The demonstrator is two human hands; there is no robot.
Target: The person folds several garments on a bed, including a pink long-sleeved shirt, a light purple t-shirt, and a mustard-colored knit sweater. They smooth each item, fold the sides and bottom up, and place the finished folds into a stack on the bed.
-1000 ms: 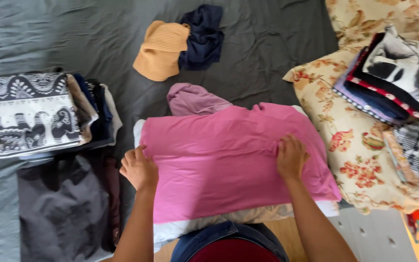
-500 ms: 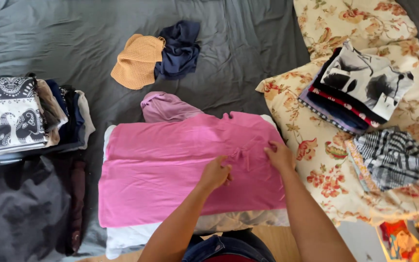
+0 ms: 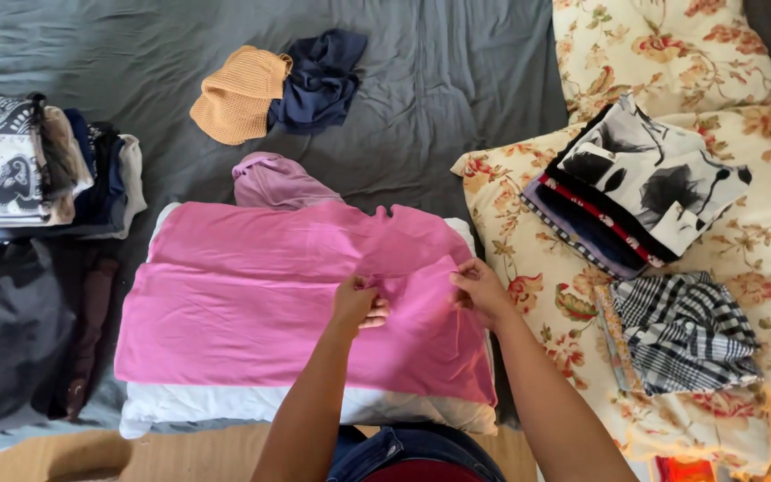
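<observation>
A pink garment (image 3: 252, 303) lies spread flat on a white pillow (image 3: 225, 406) at the near edge of a grey bed sheet (image 3: 439, 98). My left hand (image 3: 357, 302) pinches a fold of the pink cloth near its middle right. My right hand (image 3: 479, 290) grips the garment's right edge, close beside the left hand. A mauve garment (image 3: 274, 183) pokes out from under the pink one at its far side.
Folded clothes (image 3: 37, 165) are stacked at the left, with dark garments (image 3: 20, 330) below them. An orange knit piece (image 3: 238, 94) and a navy cloth (image 3: 319, 80) lie at the back. At the right, floral pillows (image 3: 671, 54) carry a folded stack (image 3: 644, 187) and a checked cloth (image 3: 684, 330).
My left hand moved from the garment's left edge across to its right part, beside my right hand. Both hands now pinch the pink cloth. The view shifted right.
</observation>
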